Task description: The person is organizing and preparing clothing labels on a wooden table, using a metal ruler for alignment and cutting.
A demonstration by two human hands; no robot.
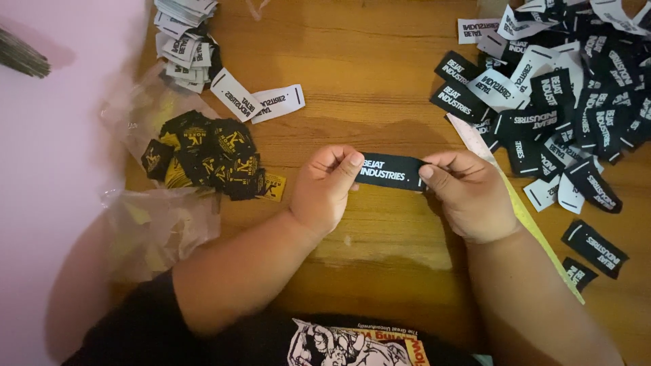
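Two grips on one black woven label (391, 171): left hand (324, 192) pinches its left end thumb over fingers, right hand (468, 193) pinches the right end, both closed on it, label stretched flat just above the counter (366, 88). I'd judge best practice is even tension and edges kept square. Right of the grip lies a loose heap of black and white labels (556, 102); left, black-and-yellow tags (203, 156) on a clear bag (156, 230).

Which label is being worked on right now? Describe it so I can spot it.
On the wooden table, look at centre between the two heaps. The black label with white lettering is stretched between the left hand and right hand, the only one lifted off the table.
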